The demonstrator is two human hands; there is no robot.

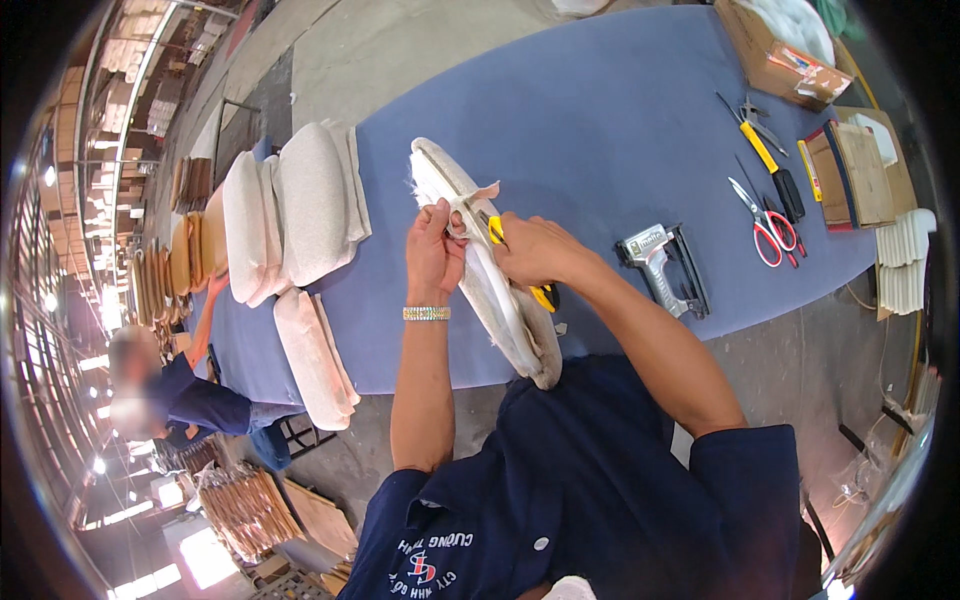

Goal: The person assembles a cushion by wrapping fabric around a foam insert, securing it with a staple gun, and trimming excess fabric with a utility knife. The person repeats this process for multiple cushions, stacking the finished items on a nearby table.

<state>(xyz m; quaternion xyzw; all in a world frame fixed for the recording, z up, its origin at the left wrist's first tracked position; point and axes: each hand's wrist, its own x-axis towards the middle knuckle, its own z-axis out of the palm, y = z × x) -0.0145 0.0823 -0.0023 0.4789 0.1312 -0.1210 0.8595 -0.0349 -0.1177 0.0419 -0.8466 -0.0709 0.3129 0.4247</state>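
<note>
A beige fabric-covered seat pad (pixel 500 290) stands on edge between me and the blue table (pixel 600 120). My left hand (pixel 435 250) pinches a loose flap of its fabric near the top. My right hand (pixel 535 250) is closed on a yellow-handled cutting tool (pixel 497 232) pressed against the pad's rim; the tool's yellow end (pixel 543 296) pokes out below the hand. A beaded bracelet sits on my left wrist.
A silver staple gun (pixel 665 268) lies right of my hands. Red scissors (pixel 765 225), a yellow-handled tool (pixel 760 150) and cardboard boxes (pixel 790 60) lie farther right. Stacked beige pads (pixel 290 210) cover the table's left. Another person (pixel 190 395) works at the left end.
</note>
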